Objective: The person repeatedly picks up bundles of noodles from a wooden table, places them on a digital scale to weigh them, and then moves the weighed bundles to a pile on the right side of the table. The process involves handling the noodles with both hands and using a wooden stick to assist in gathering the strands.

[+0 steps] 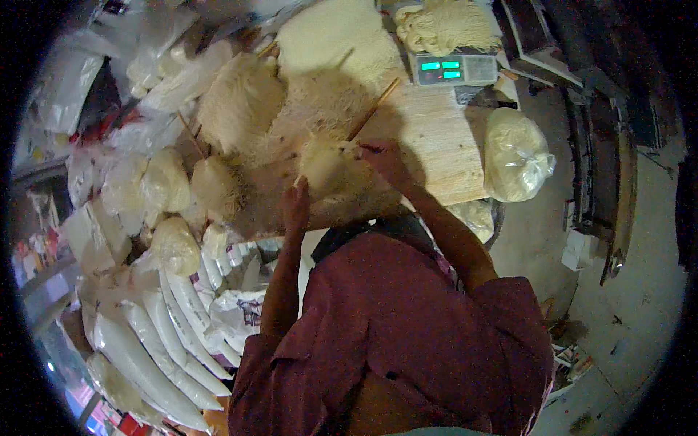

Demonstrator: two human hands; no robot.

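Note:
A pale, rounded bundle, apparently noodles in a clear bag, sits on the wooden table before me. My left hand lies along its near left side, fingers straight and close together. At the bundle's upper right, my right hand has its fingers bent around what looks like the gathered end. Dim light hides the exact grip. Just beyond that hand a thin wooden stick slants up and away. Loose noodles spread over the table behind the bundle.
Noodles rest on a lit digital scale at the back right. A tied bag of noodles stands at the table's right side. Leftward are a noodle heap and more filled bags. Long white packs lie near my left arm.

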